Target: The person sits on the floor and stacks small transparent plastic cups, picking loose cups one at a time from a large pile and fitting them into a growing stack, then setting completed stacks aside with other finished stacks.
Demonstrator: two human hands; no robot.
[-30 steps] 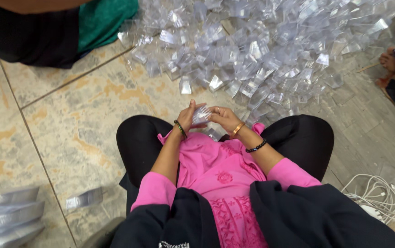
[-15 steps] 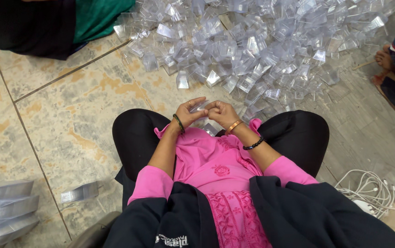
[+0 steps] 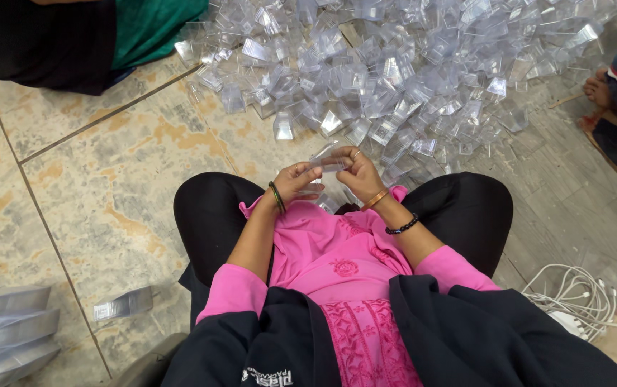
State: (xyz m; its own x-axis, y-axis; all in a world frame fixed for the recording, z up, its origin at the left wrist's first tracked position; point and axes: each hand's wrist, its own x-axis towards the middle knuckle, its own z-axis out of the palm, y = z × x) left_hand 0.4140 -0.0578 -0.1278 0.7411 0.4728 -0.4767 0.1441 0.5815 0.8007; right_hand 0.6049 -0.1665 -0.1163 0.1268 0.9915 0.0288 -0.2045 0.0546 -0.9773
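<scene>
Informal packing/assembly workspace on a floor, likely a home or small workshop rm, can't tell which. Evidence: tiled stone-look floor (image 3: 107, 186) w/ grout lines, no bench or table in view; ppl sit directly on the floor. Big loose heap of clear plastic boxes (image 3: 409, 64) spread over the tiles = bulk piecework. Flattened stacks of clear packaging (image 3: 7, 330) at lower left. White cables (image 3: 573, 294) coiled at lower right. Other seated workers at edges: dark/green clothing (image 3: 72, 36) top left, bare foot (image 3: 599, 89) at right.
</scene>
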